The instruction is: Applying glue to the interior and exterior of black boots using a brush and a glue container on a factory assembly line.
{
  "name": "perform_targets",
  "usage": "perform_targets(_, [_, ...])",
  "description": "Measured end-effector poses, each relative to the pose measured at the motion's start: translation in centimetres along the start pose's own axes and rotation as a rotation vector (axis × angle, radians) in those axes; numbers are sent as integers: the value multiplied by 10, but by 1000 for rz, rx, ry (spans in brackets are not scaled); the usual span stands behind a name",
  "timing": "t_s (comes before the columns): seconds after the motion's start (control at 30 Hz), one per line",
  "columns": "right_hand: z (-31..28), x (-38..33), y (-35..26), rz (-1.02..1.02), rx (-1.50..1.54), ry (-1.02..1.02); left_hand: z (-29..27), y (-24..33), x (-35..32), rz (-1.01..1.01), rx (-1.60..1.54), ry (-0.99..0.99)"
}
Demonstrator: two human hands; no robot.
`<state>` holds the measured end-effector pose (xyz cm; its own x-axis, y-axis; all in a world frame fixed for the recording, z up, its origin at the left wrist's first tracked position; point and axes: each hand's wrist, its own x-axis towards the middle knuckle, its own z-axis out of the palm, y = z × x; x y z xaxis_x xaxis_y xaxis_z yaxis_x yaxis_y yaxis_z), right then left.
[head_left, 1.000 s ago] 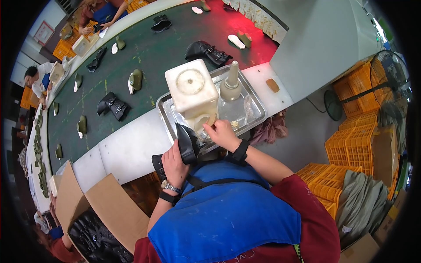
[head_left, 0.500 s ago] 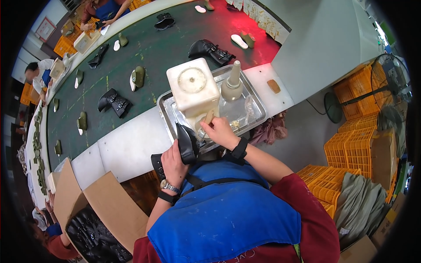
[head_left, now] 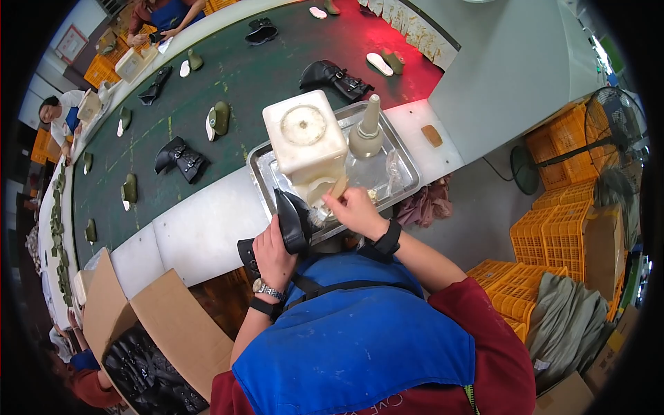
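Observation:
My left hand [head_left: 274,257] is closed round a black buckled boot [head_left: 292,221], held tilted at the near edge of the worktop. In my right hand [head_left: 358,211] is a brush [head_left: 339,187] with a pale wooden handle, pinched between the fingers. Its bristles point down and left, at the edge of the boot's underside; whether they touch cannot be made out. Just beyond stands a white plastic container [head_left: 311,138] with a round open cup at its near side. It rests in a metal tray [head_left: 409,185], next to a bottle [head_left: 366,138] with a tapered spout.
A green conveyor belt [head_left: 200,131] carries black boots [head_left: 181,160] and olive shoe uppers beside white soles. An open carton [head_left: 180,332] of black boots stands at lower left. Orange crates [head_left: 553,228] and a fan [head_left: 612,131] are at right. Other people work across the belt.
My right hand has shifted slightly right, and the brush handle now leans more to the right. The boot has tipped a little in my left hand.

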<state>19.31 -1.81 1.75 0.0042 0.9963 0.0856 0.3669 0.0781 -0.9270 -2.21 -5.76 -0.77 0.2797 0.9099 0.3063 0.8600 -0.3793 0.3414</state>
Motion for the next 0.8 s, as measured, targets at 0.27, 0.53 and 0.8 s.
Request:
perform_targets(0.27, [-4, -6, 6, -147, -282, 27, -6, -1, 0, -21, -24, 20])
perform_targets(0.53, [-39, 4, -41, 211, 397, 110, -40, 0, 5, -97, -158, 176])
perform_targets(0.8, [-8, 14, -91, -448, 181, 26, -67, 15, 21, 23, -57, 305])
